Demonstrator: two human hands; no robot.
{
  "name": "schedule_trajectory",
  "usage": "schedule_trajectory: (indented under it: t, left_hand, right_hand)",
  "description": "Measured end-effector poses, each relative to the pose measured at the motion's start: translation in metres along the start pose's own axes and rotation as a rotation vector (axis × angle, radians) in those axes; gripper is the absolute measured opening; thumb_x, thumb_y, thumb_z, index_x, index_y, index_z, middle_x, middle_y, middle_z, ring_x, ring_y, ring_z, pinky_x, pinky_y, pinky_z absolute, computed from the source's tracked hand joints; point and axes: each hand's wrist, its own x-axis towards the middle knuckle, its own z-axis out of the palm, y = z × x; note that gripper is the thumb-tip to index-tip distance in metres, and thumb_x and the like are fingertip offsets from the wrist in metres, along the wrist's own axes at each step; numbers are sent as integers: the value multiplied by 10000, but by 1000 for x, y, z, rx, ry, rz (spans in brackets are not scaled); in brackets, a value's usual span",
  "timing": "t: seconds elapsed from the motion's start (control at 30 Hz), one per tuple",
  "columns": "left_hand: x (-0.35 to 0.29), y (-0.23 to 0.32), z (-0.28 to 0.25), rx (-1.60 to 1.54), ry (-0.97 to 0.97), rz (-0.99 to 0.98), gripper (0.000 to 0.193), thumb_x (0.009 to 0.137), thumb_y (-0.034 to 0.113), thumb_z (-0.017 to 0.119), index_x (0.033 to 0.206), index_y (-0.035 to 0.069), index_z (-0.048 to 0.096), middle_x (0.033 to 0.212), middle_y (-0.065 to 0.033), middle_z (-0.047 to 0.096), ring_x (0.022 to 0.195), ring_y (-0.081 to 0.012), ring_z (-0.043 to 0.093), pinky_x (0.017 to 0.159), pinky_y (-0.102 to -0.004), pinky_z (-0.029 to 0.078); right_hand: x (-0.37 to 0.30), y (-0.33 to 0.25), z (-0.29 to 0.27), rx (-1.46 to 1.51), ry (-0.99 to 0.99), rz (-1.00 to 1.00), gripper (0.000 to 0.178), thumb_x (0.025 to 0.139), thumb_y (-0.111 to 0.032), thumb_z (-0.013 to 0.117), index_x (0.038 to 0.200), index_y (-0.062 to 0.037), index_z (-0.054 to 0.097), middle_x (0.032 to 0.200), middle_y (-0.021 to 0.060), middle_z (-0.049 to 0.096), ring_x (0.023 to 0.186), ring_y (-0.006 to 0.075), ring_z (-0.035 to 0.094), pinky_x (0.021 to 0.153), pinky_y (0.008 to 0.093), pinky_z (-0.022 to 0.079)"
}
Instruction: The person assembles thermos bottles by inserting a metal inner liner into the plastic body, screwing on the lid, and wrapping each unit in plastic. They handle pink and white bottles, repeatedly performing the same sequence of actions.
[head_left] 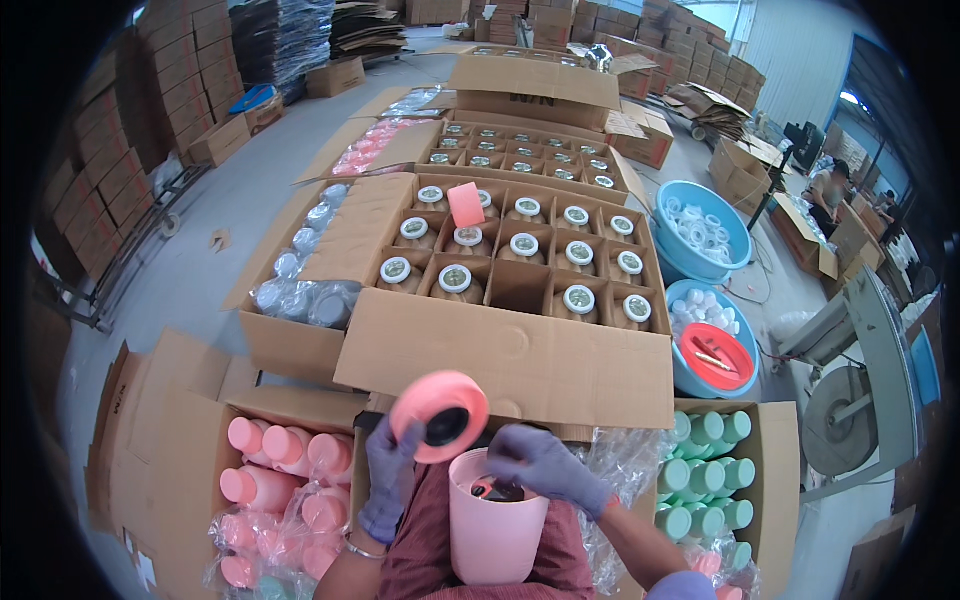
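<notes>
My left hand [392, 468], in a grey-purple glove, grips the edge of a round pink lid [438, 392] with a black centre. The lid is tilted and held above my lap, slightly blurred. Between my thighs a pink cylindrical container [498, 540] stands upright with its top uncovered. My right hand [548, 466], gloved alike, reaches over its rim with bent, closed fingers. Just below the fingers, inside the container, a dark piece with some red [497, 490] shows. Whether my fingers grip it is hidden.
Ahead, a divided carton [505, 330] holds white-capped jars, with a pink cup [466, 205] on top. Pink bottles [262, 490] fill a box at left; green bottles [705, 475] fill one at right. Blue tubs [735, 262] of white parts stand at right, near a grey metal machine [845, 410].
</notes>
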Motion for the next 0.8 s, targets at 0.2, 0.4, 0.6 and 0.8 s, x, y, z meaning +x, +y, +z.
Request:
schedule_trajectory:
  t: [0.2,0.4,0.6,0.8]
  left_hand:
    - [11,31,18,191,-753,154,486,846,384,747,1162,17,711,1202,-129,666,1222,-304,571,1117,-441,374]
    - [13,19,14,201,-816,374,377,847,304,749,1137,64,725,1190,-91,694,1211,-277,596,1125,-453,376]
    - [-14,28,14,534,-705,529,392,938,370,625,1134,41,707,1157,-110,706,1158,-329,626,1116,-504,373]
    - [-7,6,15,103,-668,148,414,1039,275,433,1267,-24,605,1263,-155,642,1217,-265,591,1107,-402,407]
  right_hand:
    - [-28,32,22,672,588,-54,325,1024,-112,472,1304,42,532,1253,102,593,1169,180,551,1036,310,424]
    - [-27,38,36,454,478,-203,446,1082,-267,324,1301,53,545,1327,148,578,1273,237,515,1129,366,357]
    - [-21,43,40,508,384,-339,363,1029,-114,349,1264,52,569,1305,165,592,1288,252,508,1129,367,362]
    - [-50,17,24,-96,369,-519,403,941,-201,519,1292,-12,577,1289,168,593,1294,334,498,1143,462,335]
